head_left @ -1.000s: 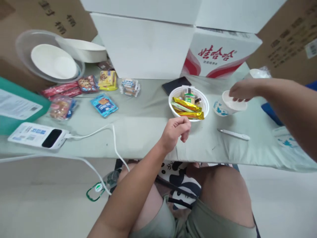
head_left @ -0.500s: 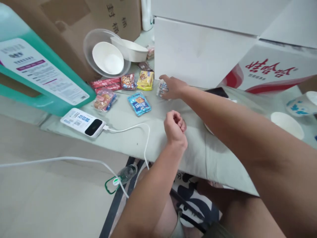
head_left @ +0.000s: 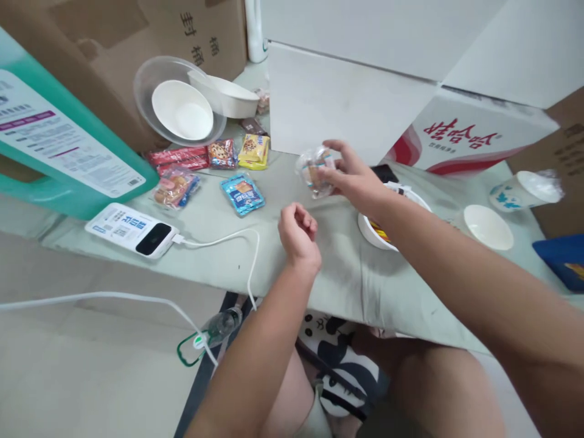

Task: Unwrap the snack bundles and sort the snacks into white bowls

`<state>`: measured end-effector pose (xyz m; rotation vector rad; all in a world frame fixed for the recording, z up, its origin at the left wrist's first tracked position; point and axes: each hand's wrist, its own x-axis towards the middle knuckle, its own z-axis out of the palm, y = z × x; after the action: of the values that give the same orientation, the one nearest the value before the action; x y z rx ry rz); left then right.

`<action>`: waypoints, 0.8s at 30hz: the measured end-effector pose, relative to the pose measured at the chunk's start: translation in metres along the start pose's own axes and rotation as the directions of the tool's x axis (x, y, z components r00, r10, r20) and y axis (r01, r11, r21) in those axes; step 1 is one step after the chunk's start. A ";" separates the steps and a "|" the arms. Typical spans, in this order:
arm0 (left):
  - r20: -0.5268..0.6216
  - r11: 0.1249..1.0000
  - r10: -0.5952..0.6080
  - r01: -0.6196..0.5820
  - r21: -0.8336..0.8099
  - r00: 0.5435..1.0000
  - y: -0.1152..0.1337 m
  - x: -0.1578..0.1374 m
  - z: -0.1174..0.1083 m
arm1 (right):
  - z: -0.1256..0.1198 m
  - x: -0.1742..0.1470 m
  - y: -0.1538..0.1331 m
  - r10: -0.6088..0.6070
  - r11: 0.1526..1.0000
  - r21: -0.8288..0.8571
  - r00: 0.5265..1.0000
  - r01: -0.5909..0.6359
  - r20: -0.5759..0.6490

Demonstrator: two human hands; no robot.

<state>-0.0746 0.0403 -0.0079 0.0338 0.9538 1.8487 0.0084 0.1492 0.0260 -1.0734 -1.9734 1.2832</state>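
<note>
My right hand (head_left: pixel 353 173) grips a clear-wrapped snack packet (head_left: pixel 312 171) with brownish contents between thumb and fingers, held over the table. My left hand (head_left: pixel 298 237) rests on the cloth with its fingers curled in, and nothing shows in it. Nearest to it lies a blue snack packet (head_left: pixel 242 194). Behind that are a yellow cookie packet (head_left: pixel 253 151), a dark red cookie packet (head_left: pixel 222 154), long red packets (head_left: pixel 177 159) and a clear-wrapped bun-like snack (head_left: pixel 174 187). Partly hidden under my right forearm is a white bowl (head_left: pixel 365 226) with colourful packets inside.
A white power bank (head_left: pixel 132 230) with a cable lies by the front edge. Left stands a large teal jug (head_left: pixel 91 164); behind are white bowls (head_left: pixel 182 109) and a cardboard box (head_left: pixel 104 36). White boxes (head_left: pixel 347 103) line the back. A paper bowl (head_left: pixel 488 227) and cups (head_left: pixel 520 190) are right.
My right hand has lifted the clear-wrapped snack packet off the table and brought it closer and rightward. My left hand stays curled on the cloth. The view has shifted, showing more of the white bowl.
</note>
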 end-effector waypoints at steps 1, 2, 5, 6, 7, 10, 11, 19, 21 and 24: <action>0.055 1.000 0.005 -0.006 0.017 0.998 -0.002 -0.004 0.000 | -0.005 -0.021 -0.002 -0.001 0.996 0.087 0.999 0.005 -0.042; 0.143 0.999 -0.008 0.002 0.043 0.990 -0.004 -0.008 0.000 | -0.009 -0.042 -0.003 0.003 0.989 0.149 0.996 0.010 -0.086; 0.458 0.979 -0.179 0.113 0.168 0.871 -0.018 -0.023 -0.002 | -0.013 -0.100 0.005 0.026 0.990 0.141 0.973 0.007 -0.231; 0.523 0.964 -0.248 0.155 0.216 0.815 -0.023 -0.028 -0.003 | -0.013 -0.115 0.008 0.021 0.995 0.095 0.965 0.004 -0.263; 0.563 0.948 -0.303 0.184 0.258 0.769 -0.029 -0.032 -0.003 | -0.014 -0.128 0.012 0.006 0.999 0.037 0.960 0.005 -0.280; 0.604 0.935 -0.325 0.149 0.323 0.728 -0.046 -0.040 -0.003 | -0.022 -0.157 0.020 -0.078 0.989 -0.147 0.938 0.029 -0.338; 0.599 0.942 -0.283 0.098 0.323 0.749 -0.050 -0.040 -0.003 | -0.028 -0.165 0.024 -0.100 0.984 -0.176 0.915 0.032 -0.391; 0.431 0.942 -0.113 -0.041 0.332 0.895 -0.054 -0.030 -0.005 | -0.124 -0.245 0.110 -0.149 0.855 -0.376 0.525 -0.357 -0.838; 0.453 0.954 -0.158 0.017 0.300 0.877 -0.051 -0.030 -0.006 | -0.147 -0.260 0.135 -0.156 0.747 -0.462 0.549 -0.479 -0.821; 0.511 0.950 -0.180 0.014 0.312 0.841 -0.046 -0.032 -0.006 | -0.166 -0.272 0.160 -0.047 0.618 -0.573 0.702 -0.538 -0.710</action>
<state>-0.0266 0.0198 -0.0288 0.6458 0.8021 1.4615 0.3351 0.0350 -0.0611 -1.9609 -1.7544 -0.0233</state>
